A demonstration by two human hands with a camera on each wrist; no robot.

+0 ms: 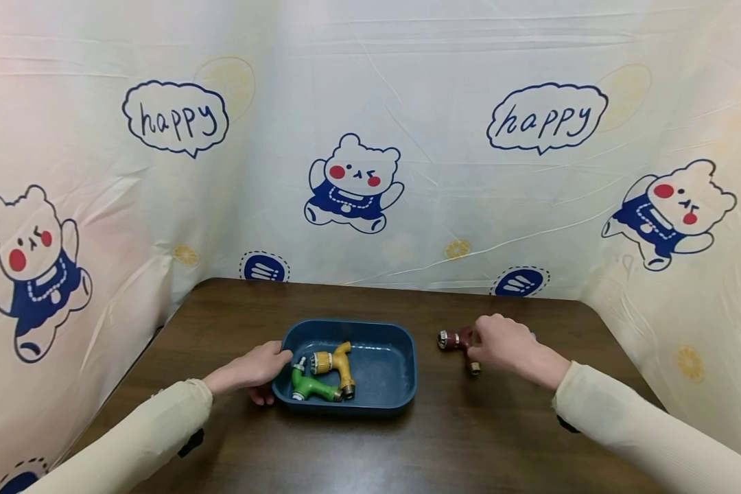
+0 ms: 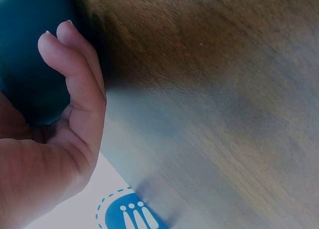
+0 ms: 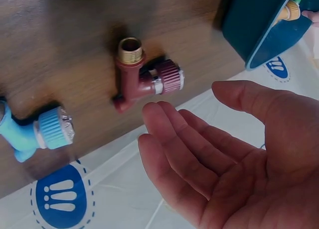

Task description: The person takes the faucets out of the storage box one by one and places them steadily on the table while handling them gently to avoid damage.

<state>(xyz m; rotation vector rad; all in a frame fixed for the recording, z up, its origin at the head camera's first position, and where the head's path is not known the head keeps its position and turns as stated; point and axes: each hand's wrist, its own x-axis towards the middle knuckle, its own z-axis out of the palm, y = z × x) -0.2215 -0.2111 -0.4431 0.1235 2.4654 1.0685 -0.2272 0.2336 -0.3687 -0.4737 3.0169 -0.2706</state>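
My left hand [image 1: 259, 368] holds the left end of a dark blue plastic tub [image 1: 379, 405], thumb at the rim and fingers against the outer wall. Inside the tub lie a yellow faucet [image 1: 342, 367] and a green faucet [image 1: 313, 388], side by side in its left half. Right of the tub, my right hand [image 1: 506, 346] hovers over a dark red faucet [image 3: 130, 82] on the table. In the right wrist view its fingers are loosely bent, apart from that faucet, with nothing between them. A light blue faucet [image 3: 47, 129] lies beyond, mostly hidden behind the hand in the head view.
The brown wooden table [image 1: 222, 453] has rounded far corners. A pale curtain [image 1: 444, 192] printed with cartoon bears and the word "happy" hangs behind it and along both sides.
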